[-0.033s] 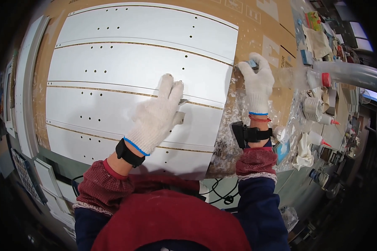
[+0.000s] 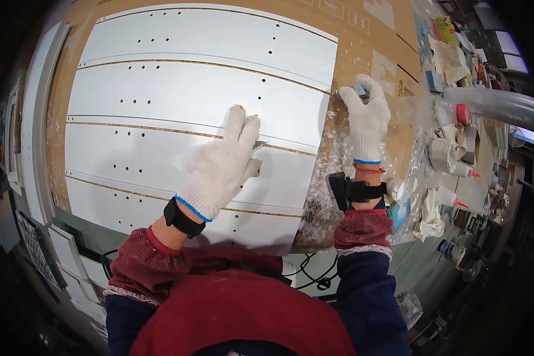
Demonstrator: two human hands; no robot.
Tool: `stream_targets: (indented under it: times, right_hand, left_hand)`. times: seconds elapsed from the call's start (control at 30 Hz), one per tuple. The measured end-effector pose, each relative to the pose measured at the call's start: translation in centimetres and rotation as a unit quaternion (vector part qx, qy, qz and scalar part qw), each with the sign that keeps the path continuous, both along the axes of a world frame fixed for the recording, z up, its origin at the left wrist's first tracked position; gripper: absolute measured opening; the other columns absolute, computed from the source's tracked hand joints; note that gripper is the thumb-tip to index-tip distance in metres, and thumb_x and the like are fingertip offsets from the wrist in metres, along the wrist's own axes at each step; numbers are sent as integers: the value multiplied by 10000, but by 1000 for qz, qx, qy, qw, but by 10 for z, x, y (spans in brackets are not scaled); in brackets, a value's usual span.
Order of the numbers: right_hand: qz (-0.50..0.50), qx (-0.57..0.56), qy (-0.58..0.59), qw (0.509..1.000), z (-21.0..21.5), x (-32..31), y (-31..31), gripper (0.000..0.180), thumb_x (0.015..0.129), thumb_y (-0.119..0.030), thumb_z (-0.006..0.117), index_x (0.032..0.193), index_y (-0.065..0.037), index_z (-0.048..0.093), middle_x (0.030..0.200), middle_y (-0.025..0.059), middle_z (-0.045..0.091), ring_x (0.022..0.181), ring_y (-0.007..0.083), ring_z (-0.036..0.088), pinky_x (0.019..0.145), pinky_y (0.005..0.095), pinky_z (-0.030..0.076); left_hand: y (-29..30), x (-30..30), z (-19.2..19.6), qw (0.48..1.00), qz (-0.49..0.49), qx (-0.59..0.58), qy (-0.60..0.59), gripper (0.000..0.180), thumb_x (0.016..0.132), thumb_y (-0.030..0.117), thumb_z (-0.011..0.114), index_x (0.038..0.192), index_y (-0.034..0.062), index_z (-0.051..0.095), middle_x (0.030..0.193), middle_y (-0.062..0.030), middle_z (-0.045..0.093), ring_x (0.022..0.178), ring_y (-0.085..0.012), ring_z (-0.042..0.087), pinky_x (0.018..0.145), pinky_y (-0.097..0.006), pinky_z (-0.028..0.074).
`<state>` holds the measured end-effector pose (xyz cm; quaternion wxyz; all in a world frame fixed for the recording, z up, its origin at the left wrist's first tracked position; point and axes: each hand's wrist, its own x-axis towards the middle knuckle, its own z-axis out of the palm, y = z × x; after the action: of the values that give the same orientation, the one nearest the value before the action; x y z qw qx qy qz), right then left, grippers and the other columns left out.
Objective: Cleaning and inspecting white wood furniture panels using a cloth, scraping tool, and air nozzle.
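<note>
White boards with rows of dark holes and brown edges lie side by side. My left hand, in a white knit glove, rests on them with two fingers stretched forward. A thin grey, blade-like tip sticks out between its fingers and thumb; the rest is hidden by the glove. Just beyond the boards' right edge, my right hand, also gloved, is closed with a small blue block pinched between thumb and forefinger. Its left end comes close to the boards' edge.
Cardboard spattered with white lies beneath the boards. To the right are a clear bottle with a red cap, glue bottles with red tips, cloths and another blue block. Long white panels stand at the left.
My right hand has shifted very slightly to the right, and more of the blue block shows at its fingertips. My left hand and the boards have stayed put.
</note>
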<state>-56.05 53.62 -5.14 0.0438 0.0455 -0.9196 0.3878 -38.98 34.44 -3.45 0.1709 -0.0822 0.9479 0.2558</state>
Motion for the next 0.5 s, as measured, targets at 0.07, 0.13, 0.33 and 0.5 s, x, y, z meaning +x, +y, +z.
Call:
stream_targets:
  times: [0.07,0.13,0.33,0.5]
  right_hand:
    - [18,-23,-28,999,4,1,-10,430,776,-229,723,1121,13,640,890,85,645,788,173,605,758,310,500]
    - [23,-54,-56,997,4,-2,-3,432,773,-228,727,1124,10,642,888,83,647,789,173,606,763,313,501]
    - [12,26,-18,999,-2,-13,-4,463,763,-258,732,1143,-7,650,937,98,676,841,181,633,801,311,500]
    - [9,60,-33,998,1,-20,-9,488,750,-273,732,1147,-2,650,962,117,683,882,198,646,825,317,497]
  left_hand:
    - [-4,5,-3,1000,7,1,8,674,771,244,722,1345,115,392,1423,-123,341,843,-307,660,614,-400,567]
    - [1,1,0,1000,1,-7,14,679,770,249,724,1346,116,390,1426,-126,341,826,-307,661,609,-397,564]
    - [-1,-1,0,1000,-7,-6,1,681,763,242,723,1348,101,406,1439,-148,341,796,-297,666,600,-380,558]
    - [-5,1,-3,999,-3,18,40,689,757,246,729,1345,78,412,1442,-154,341,795,-292,667,602,-379,559]
